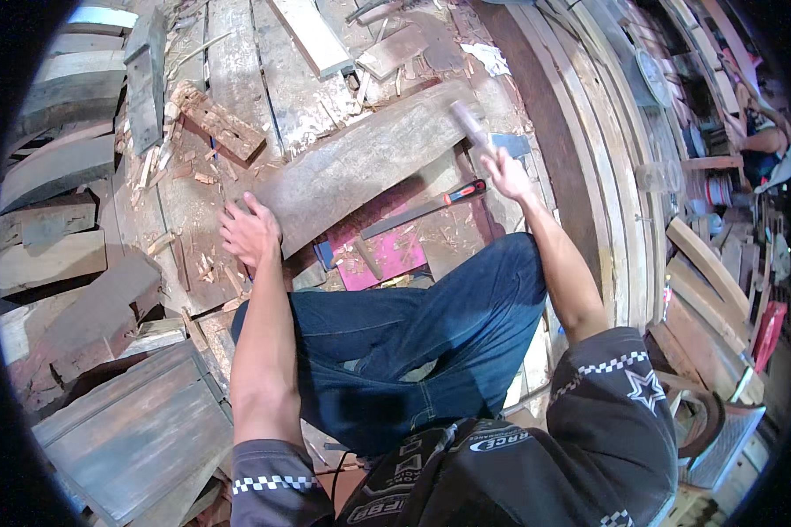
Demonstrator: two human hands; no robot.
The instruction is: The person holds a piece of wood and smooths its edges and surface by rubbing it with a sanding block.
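Note:
A broad, worn wooden board (369, 158) lies slantwise in front of my knees. My left hand (253, 233) is closed around its near left end, with the thumb along the edge. Over the far right end of the board, my right hand (507, 176) grips a short cylindrical tool (469, 123), which is blurred by motion and points up and left. Whether the tool touches the board I cannot tell. Between the board and my legs rests a file (422, 209) with a red and black handle. Beneath it is a bright pink sheet (395, 256) strewn with wood chips.
A notched wood block (220, 125) and a pale beam (312, 37) lie beyond the board. Stacked timbers (57, 176) line the left, with a framed wooden panel (136, 430) nearer me. Long planks (589, 132) run along the right. Another person (769, 145) is at far right.

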